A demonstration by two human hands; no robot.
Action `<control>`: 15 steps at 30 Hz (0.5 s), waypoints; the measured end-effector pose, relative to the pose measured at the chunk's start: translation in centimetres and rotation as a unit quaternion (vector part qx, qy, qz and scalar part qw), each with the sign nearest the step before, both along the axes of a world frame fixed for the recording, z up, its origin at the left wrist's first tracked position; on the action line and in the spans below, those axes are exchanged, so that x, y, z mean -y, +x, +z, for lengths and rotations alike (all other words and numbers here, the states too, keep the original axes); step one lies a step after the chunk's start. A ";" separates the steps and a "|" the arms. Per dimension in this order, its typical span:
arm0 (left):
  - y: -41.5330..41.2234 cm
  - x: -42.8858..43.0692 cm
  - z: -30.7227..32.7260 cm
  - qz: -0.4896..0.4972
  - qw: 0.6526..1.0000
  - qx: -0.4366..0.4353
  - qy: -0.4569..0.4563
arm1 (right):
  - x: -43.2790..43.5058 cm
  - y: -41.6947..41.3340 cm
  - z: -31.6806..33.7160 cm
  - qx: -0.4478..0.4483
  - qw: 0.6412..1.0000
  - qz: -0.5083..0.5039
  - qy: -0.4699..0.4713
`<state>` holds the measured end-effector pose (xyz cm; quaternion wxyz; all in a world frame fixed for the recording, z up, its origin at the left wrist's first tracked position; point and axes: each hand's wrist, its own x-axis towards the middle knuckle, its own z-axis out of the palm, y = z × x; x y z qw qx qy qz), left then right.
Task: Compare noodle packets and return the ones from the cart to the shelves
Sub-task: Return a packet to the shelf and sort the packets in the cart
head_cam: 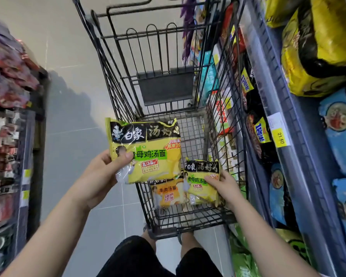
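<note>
Holding two yellow packets [148, 152]: left hand [106, 174], right hand [226, 186]; one orange packet [168, 193].

- Over the cart's [114, 80] left wall, our left hand [100, 176] holds one packet [146, 150].
- Inside the cart, by its right wall, our right hand [226, 186] holds a second packet [202, 184].
- A third packet [168, 193] lies just left of it.
- Right shelves [288, 166] stand beside the cart, and left shelves [26, 136] well apart.

yellow noodle packets [148, 152] [203, 184]: 2 | orange noodle packet [168, 193]: 1 | wire cart [166, 86]: 1 | hands [100, 176] [226, 186]: 2
</note>
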<state>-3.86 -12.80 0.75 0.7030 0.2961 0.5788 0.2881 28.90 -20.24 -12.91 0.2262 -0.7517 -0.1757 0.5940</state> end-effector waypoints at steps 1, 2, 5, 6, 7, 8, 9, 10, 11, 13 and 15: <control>0.0 -0.1 0.7 0.007 1.000 0.002 0.000 | -0.3 0.1 1.4 -0.015 1.000 -0.006 0.016; -0.1 -0.2 1.6 0.010 1.000 0.006 0.002 | -0.6 0.3 2.9 -0.028 0.999 -0.002 0.030; -0.7 -0.8 4.9 0.007 0.999 0.022 0.023 | -2.0 0.6 8.7 0.000 0.994 0.022 0.109; -0.9 -1.1 6.2 0.009 0.999 0.024 0.030 | -2.7 0.8 10.8 0.011 0.991 0.021 0.129; -1.2 -1.4 7.5 0.010 0.999 0.026 0.040 | -3.3 0.9 13.3 0.017 0.987 0.021 0.160; -1.4 -1.8 8.9 0.010 0.998 0.023 0.050 | -4.0 1.2 15.5 0.018 0.982 0.017 0.188; -1.7 -2.4 10.3 0.010 0.998 0.020 0.062 | -4.7 1.2 18.1 0.020 0.977 0.017 0.212; -2.0 -2.9 11.7 0.011 0.997 0.017 0.075 | -5.3 1.2 20.4 0.019 0.971 0.012 0.237; -2.3 -3.4 13.1 0.010 0.996 0.017 0.091 | -5.9 1.3 22.6 0.015 0.967 -0.004 0.256; -2.8 -4.5 16.0 0.004 0.992 0.024 0.124 | -7.0 1.5 26.9 -0.009 0.957 -0.021 0.289; -3.0 -5.1 18.9 0.006 0.987 0.032 0.154 | -7.5 1.8 30.7 -0.025 0.943 -0.025 0.332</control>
